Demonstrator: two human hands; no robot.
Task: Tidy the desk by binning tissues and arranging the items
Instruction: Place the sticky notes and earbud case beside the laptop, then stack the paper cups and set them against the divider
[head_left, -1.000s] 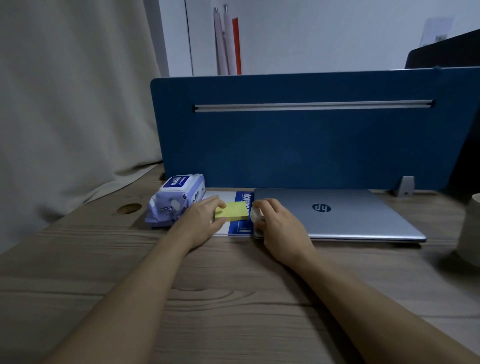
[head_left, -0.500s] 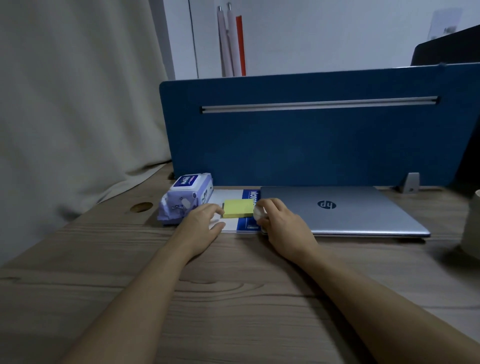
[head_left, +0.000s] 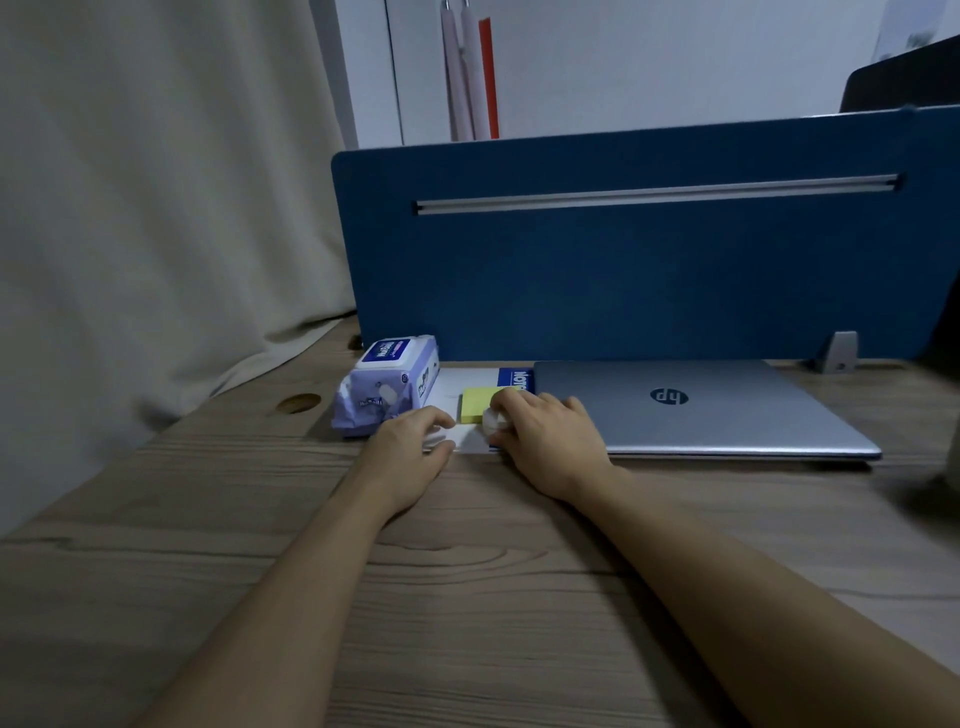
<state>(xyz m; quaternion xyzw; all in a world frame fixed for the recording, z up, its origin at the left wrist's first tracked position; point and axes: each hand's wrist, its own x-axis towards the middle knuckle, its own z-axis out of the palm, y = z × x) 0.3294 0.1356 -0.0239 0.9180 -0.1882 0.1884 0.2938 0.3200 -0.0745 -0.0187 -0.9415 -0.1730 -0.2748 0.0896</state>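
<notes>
On the wooden desk (head_left: 467, 597), the right hand (head_left: 550, 436) curls around a small white crumpled tissue (head_left: 491, 418) at the near right corner of the yellow sticky-note pad (head_left: 478, 404). The left hand (head_left: 410, 449) rests loosely curled, holding nothing, on the white notepad (head_left: 452, 387) between the wipes pack (head_left: 387, 384) and closed laptop (head_left: 701, 405).
</notes>
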